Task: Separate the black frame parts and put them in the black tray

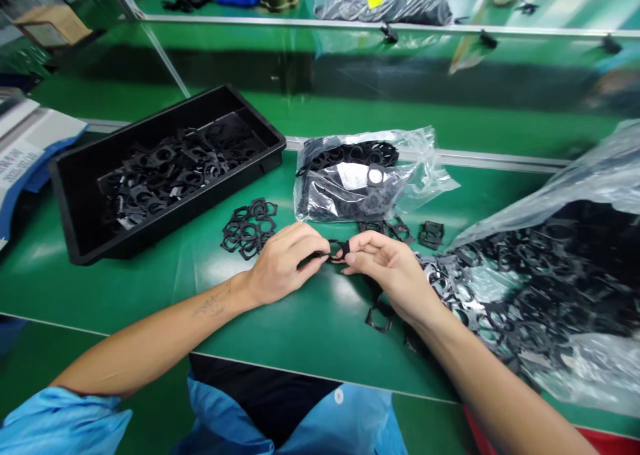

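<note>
Between my two hands, over the green table (300, 322), is a small black ring-shaped plastic part (336, 250). My left hand (287, 262) pinches its left side between thumb and fingers. On its right side my right hand (383, 265) grips with thumb and forefinger. The fingers cover much of the part, so its full outline is hidden. Beyond my left hand lies a cluster of similar black parts (247, 228). Several more loose black parts (395, 228) lie behind my right hand, and one black frame (379, 318) rests below it.
A black tray (200, 210) with many ring parts stands at the left. A clear bag (350, 182) of black parts sits behind my hands. At the right a large open plastic bag (590, 182) spills dark parts. A shelf edge (280, 19) runs across the back.
</note>
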